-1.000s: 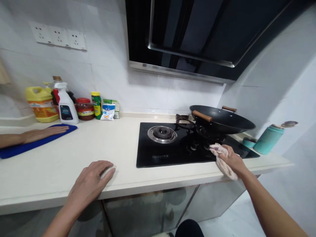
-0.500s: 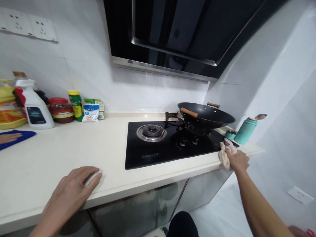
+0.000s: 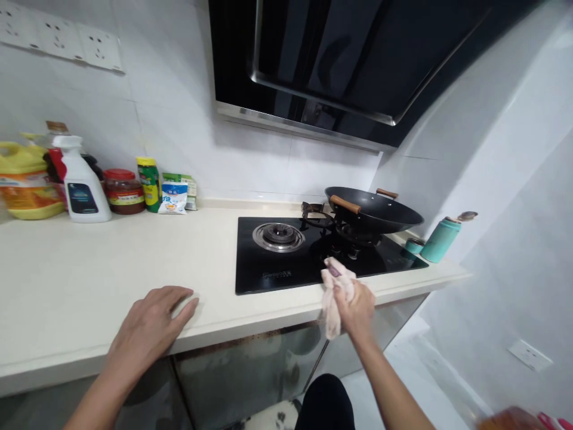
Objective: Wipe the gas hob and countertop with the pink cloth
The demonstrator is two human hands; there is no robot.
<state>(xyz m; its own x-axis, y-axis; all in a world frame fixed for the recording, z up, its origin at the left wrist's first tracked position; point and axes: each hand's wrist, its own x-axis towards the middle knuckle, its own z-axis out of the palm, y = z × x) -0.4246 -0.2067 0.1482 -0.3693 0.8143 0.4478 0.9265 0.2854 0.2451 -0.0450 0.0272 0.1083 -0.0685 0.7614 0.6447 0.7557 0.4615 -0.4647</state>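
My right hand (image 3: 358,304) is closed around a pale pinkish cloth (image 3: 333,298) at the front edge of the black gas stove (image 3: 290,278). Part of the cloth hangs down over the counter's edge. My left hand (image 3: 152,319) rests on the cream countertop (image 3: 192,245), left of the stove, with its fingers stretched out and nothing in them. On the right burner sits a black wok (image 3: 380,212) with wooden handles. The left burner (image 3: 279,236) is bare, its pot stand lying behind, near the wok.
Along the wall at left stand a yellow jug (image 3: 29,185), a white spray bottle (image 3: 85,188), a red-lidded jar (image 3: 124,194), a green shaker bottle (image 3: 149,185) and seasoning packets (image 3: 173,197). A teal flask (image 3: 441,240) stands at the right end. The range hood (image 3: 304,60) overhangs the stove.
My right hand has moved left with the cloth along the stove's front edge, from the right corner to near the knobs. The view has shifted left; my left hand stays on the counter.
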